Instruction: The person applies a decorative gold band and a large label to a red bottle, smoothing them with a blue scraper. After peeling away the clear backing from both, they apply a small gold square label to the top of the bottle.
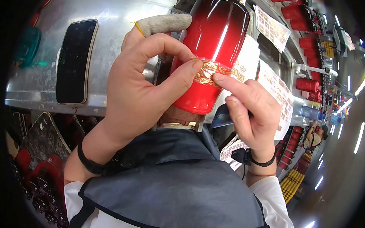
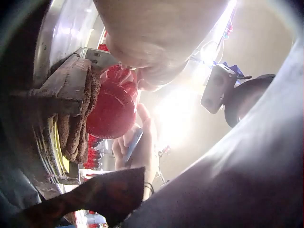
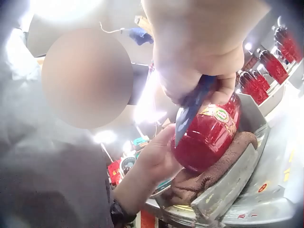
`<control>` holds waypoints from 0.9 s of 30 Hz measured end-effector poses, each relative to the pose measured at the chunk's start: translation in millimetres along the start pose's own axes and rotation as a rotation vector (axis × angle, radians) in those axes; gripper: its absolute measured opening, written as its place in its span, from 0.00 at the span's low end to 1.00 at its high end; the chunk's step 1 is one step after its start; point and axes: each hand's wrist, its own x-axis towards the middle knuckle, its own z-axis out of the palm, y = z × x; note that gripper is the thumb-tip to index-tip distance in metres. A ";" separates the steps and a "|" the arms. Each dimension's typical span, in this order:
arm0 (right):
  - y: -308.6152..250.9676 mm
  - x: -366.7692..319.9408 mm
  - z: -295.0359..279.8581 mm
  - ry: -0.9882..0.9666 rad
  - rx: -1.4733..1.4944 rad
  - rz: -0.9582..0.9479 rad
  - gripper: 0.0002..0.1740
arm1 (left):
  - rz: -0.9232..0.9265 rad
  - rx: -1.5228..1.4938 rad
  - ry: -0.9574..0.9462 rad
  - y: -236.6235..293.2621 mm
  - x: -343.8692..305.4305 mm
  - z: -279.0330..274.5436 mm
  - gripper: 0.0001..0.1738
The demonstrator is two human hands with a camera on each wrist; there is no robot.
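Black phone (image 1: 77, 61) flat on metal surface (image 1: 114, 12), at left. Left hand (image 1: 135, 85): thumb and index fingers closed together at left end of gold label (image 1: 207, 72), pinching it; fabric cover (image 1: 165, 24) on another finger. Red bottle (image 1: 218, 32) lies in middle, on brown cloth (image 3: 242, 145), neck far, base near. Right hand (image 1: 252, 107): index fingertip on label's right part, other fingers curled round blue blade (image 3: 191, 113). Printed sheets (image 1: 274, 26) at right.

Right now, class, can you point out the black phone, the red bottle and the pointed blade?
Black phone (image 1: 76, 61): head view, middle of its dark screen.
Red bottle (image 1: 214, 40): head view, red part of its body.
Pointed blade (image 3: 189, 115): right wrist view, middle of its flat side.
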 end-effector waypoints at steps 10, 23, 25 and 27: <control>-3.7 3.7 5.2 0.014 -0.173 -0.164 0.27 | -0.002 -0.010 -0.018 -3.2 0.3 -2.1 0.07; -5.4 6.0 3.7 -0.031 -0.147 -0.156 0.25 | -0.008 -0.058 0.018 -2.5 0.7 0.4 0.06; -7.1 7.7 6.1 -0.002 -0.091 -0.148 0.23 | 0.003 -0.009 0.008 -2.2 0.8 -0.4 0.06; -10.2 7.3 0.5 -0.018 -0.107 -0.138 0.24 | -0.011 -0.010 -0.003 -2.4 0.4 -1.1 0.07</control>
